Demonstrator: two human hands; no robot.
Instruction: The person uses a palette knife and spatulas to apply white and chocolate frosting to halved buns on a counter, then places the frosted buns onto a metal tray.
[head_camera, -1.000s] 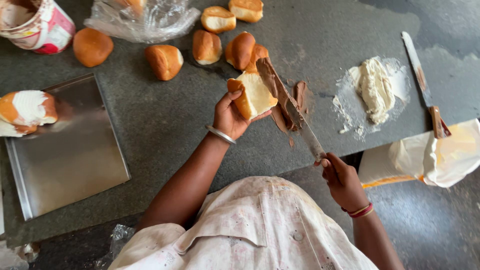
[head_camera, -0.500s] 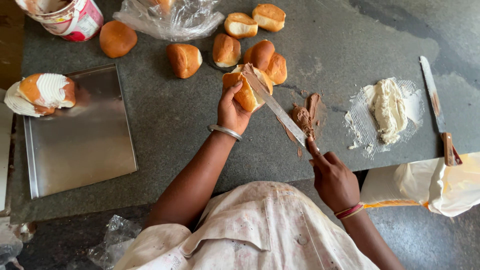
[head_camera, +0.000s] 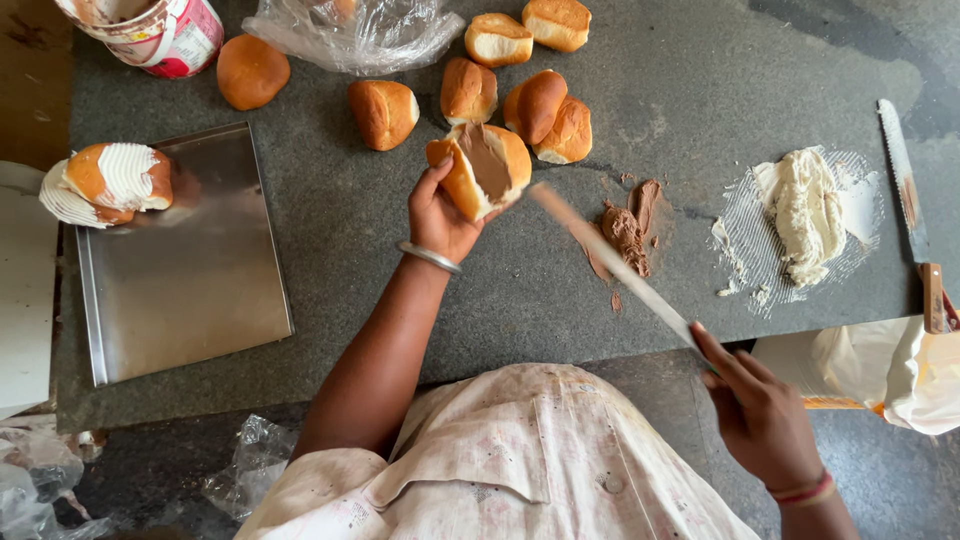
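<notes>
My left hand (head_camera: 440, 215) grips a split bun (head_camera: 482, 170), fingers wrapped round its underside, cut face up with a brown smear across it; it hangs just above the counter (head_camera: 330, 230), in front of the loose buns (head_camera: 545, 115). My right hand (head_camera: 765, 415) is clenched on the handle of a long knife (head_camera: 610, 262), the blade blurred and angled toward the bun but apart from it; brown paste shows on the blade. Just beyond the blade lies a dab of brown spread (head_camera: 628, 225) on the counter; further right, a heap of white cream (head_camera: 805, 205), and beside that a second knife (head_camera: 905, 190) lying flat. At far left, a steel tray (head_camera: 190, 280) with two cream-covered buns (head_camera: 105, 185) at its top corner; a tub (head_camera: 150, 30) and a clear bag (head_camera: 355, 35) sit along the far edge. A pale cloth (head_camera: 890, 370) hangs off the counter near my right wrist.
</notes>
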